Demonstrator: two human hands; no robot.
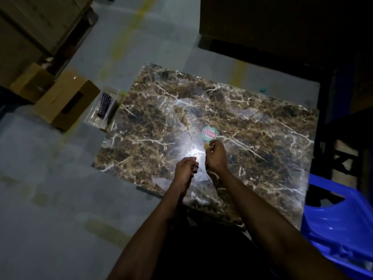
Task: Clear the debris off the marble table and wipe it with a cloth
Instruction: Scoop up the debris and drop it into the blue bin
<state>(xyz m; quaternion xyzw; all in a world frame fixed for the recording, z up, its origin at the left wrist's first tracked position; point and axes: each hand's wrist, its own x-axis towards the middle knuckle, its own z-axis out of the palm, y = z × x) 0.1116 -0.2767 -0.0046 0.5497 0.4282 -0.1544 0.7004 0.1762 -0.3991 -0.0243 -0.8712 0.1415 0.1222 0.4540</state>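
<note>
From the head camera, the brown marble table [252, 110] fills the middle of the dim room. A round lid [210, 133] with red and green print lies flat near the middle of the table. Just below the lid, the right hand [216, 155] has its fingers curled and pinches a small tan scrap [206, 146]. The left hand [186, 168] is beside it over the table, fingers curled in; I cannot tell if it holds anything. A blue plastic chair [341, 225] stands right of the table, a cardboard box [66, 102] left of it.
</note>
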